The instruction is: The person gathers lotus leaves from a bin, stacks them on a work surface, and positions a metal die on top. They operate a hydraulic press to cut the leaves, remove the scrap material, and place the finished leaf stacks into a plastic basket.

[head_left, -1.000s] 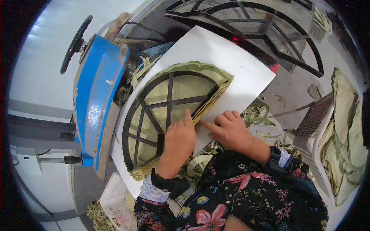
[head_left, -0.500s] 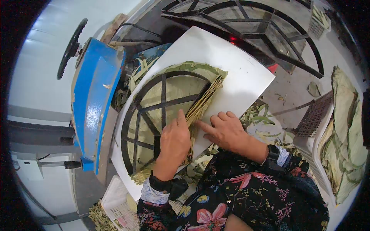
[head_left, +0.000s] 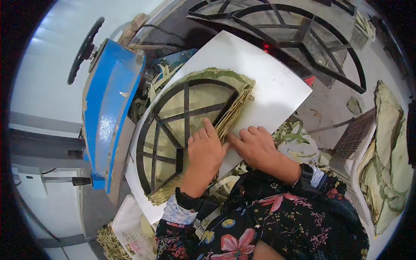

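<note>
A thick stack of dried green leaves (head_left: 236,108) lies on a white board (head_left: 268,82), its layered edge facing right. On top rests a black half-round metal frame with crossbars (head_left: 186,102). My left hand (head_left: 203,151) lies over the frame's straight side, index finger stretched along the leaf edge and the other fingers bent. At the stack's right edge my right hand (head_left: 258,149) touches the leaves with its index fingertip. Its other fingers are loosely bent, and its thumb is hidden. The fingertips of both hands are close together.
A blue machine part (head_left: 110,104) with a black handwheel (head_left: 86,50) stands at left. More black frames (head_left: 303,43) lie at the back. A basket (head_left: 357,173) of large leaves (head_left: 388,143) is at right; a white crate (head_left: 128,227) stands front left. Leaf scraps (head_left: 294,132) lie beside the board.
My left hand has shifted right and slightly up along the leaf edge, its fingers more bent. The right hand's fingertip has moved slightly right. The whole view has shifted a little.
</note>
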`<state>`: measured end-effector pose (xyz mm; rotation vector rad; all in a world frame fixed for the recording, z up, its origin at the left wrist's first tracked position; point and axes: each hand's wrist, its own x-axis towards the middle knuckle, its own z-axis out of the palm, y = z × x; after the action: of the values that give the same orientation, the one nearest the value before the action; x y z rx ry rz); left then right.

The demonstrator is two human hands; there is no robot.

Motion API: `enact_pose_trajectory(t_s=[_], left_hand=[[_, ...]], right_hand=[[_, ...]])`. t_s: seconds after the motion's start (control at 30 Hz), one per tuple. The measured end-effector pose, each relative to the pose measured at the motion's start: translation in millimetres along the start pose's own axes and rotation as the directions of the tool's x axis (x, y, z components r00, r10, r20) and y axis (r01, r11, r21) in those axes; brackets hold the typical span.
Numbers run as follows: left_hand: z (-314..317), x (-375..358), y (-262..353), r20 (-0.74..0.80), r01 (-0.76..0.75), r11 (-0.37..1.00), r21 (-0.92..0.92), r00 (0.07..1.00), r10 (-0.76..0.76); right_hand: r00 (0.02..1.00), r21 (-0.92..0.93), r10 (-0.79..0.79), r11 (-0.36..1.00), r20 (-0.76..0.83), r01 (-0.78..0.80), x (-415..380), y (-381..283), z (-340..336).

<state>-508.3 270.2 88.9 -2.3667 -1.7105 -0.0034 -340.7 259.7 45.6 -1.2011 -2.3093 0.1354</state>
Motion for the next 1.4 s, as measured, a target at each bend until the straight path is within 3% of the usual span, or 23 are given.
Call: enact_pose_trajectory(t_s=[0.37, 0.4, 0.47, 0.57, 0.63, 0.67, 0.7, 0.73, 0.77, 0.8, 0.83, 0.87, 0.93, 0.97, 1.03, 1.07, 1.1, 1.13, 1.17, 1.23, 1.27, 1.37, 1.4], left_hand=[[-3.2, -4.4, 0.5, 0.067, -0.065, 0.996, 0.056, 0.996, 0.061], [2.5, -10.5, -1.6, -0.045, -0.125, 0.989, 0.083, 0.991, 0.129], [-2.2, -13.3, 4.4, 0.012, -0.091, 0.996, -0.003, 0.996, 0.091], [-2.8, -22.4, -1.9, -0.072, -0.009, 0.994, -0.108, 0.997, 0.001], [-21.2, -31.8, -15.9, -0.089, -0.108, 0.92, -0.376, 0.993, 0.08], [-24.5, -39.5, -29.6, -0.086, -0.078, 0.924, -0.374, 0.995, 0.049], [-29.5, -51.0, -47.9, -0.223, -0.106, 0.91, -0.401, 0.975, 0.015], [-34.7, -63.7, -69.7, -0.356, -0.145, 0.895, -0.423, 0.934, -0.017], [-42.4, -80.2, -100.7, -0.386, -0.005, 0.914, -0.405, 0.907, -0.166], [-51.0, -98.5, -136.4, -0.417, 0.133, 0.911, -0.39, 0.856, -0.304], [-57.4, -114.4, -167.7, -0.361, 0.33, 0.774, -0.54, 0.74, -0.568], [-53.2, -134.8, -212.7, -0.534, 0.369, 0.819, -0.439, 0.626, -0.568], [-70.3, -161.1, -290.5, -0.691, 0.438, 0.763, -0.475, 0.351, -0.632], [-67.7, -186.1, -340.4, -0.794, 0.607, 0.766, -0.215, 0.348, -0.498], [-68.7, -210.9, -417.7, -0.894, 0.822, 0.557, -0.118, 0.157, -0.42], [-72.5, -217.3, -439.1, -0.895, 0.808, 0.574, -0.13, 0.154, -0.419], [-75.2, -219.4, -455.2, -0.741, 0.543, 0.651, -0.529, 0.078, -0.667], [-75.4, -217.6, -466.8, -0.505, 0.188, 0.521, -0.833, 0.127, -0.854], [-72.3, -214.2, -474.8, -0.502, 0.162, 0.52, -0.838, 0.142, -0.853], [-71.7, -201.2, -465.3, -0.205, -0.008, 0.207, -0.978, 0.172, -0.964], [-74.2, -191.0, -447.8, -0.298, 0.078, 0.301, -0.95, 0.048, -0.953], [-77.6, -193.1, -445.3, -0.246, 0.129, 0.252, -0.959, 0.059, -0.967], [-77.4, -192.3, -443.3, -0.303, 0.18, 0.299, -0.937, 0.004, -0.953]], right_hand=[[0.993, -0.014, -0.051, 0.999, -0.109, 0.049, -1.8, 2.5, 7.4], [0.981, -0.026, -0.108, 0.994, -0.16, 0.105, -0.1, 3.6, 8.7], [0.99, -0.034, -0.126, 0.992, -0.069, 0.124, -3.3, 6.0, 6.8], [0.979, 0.145, -0.168, 0.972, -0.112, 0.183, -4.7, -1.5, 9.6], [0.969, 0.227, -0.193, 0.947, -0.156, 0.225, 1.2, -18.8, -1.0], [0.965, 0.239, -0.219, 0.939, -0.147, 0.249, 10.2, -32.5, -6.0], [0.942, 0.3, -0.303, 0.894, -0.14, 0.333, 18.5, -51.6, -11.7], [0.915, 0.359, -0.379, 0.842, -0.138, 0.402, 23.8, -66.3, -12.5], [0.913, 0.36, -0.385, 0.84, -0.132, 0.406, 25.7, -75.1, -8.0], [0.885, 0.277, -0.465, 0.85, -0.003, 0.448, 26.9, -82.5, -1.3], [0.842, 0.195, -0.523, 0.846, 0.133, 0.495, 27.0, -89.2, 7.1], [0.851, 0.147, -0.525, 0.843, 0.018, 0.517, 19.5, -83.6, 24.0], [0.841, 0.113, -0.54, 0.834, -0.025, 0.539, 17.1, -81.6, 33.8], [0.831, 0.077, -0.551, 0.828, -0.078, 0.556, 16.0, -81.4, 37.3], [0.81, 0.042, -0.581, 0.81, -0.078, 0.585, 13.4, -76.8, 42.7], [0.784, 0.012, -0.616, 0.786, -0.076, 0.619, 13.6, -74.5, 43.8], [0.793, -0.011, -0.604, 0.796, -0.075, 0.605, 14.4, -73.2, 43.8], [0.777, 0.001, -0.628, 0.778, -0.053, 0.629, 13.9, -71.7, 42.5], [0.76, 0.016, -0.649, 0.76, -0.03, 0.649, 12.3, -69.8, 41.2], [0.763, -0.007, -0.646, 0.763, -0.035, 0.646, 12.5, -69.0, 40.8], [0.751, -0.003, -0.659, 0.752, -0.043, 0.659, 12.3, -69.7, 41.2], [0.757, -0.029, -0.651, 0.759, -0.054, 0.651, 11.4, -72.6, 40.6], [0.769, -0.034, -0.638, 0.77, -0.022, 0.638, 11.4, -73.2, 37.2]])
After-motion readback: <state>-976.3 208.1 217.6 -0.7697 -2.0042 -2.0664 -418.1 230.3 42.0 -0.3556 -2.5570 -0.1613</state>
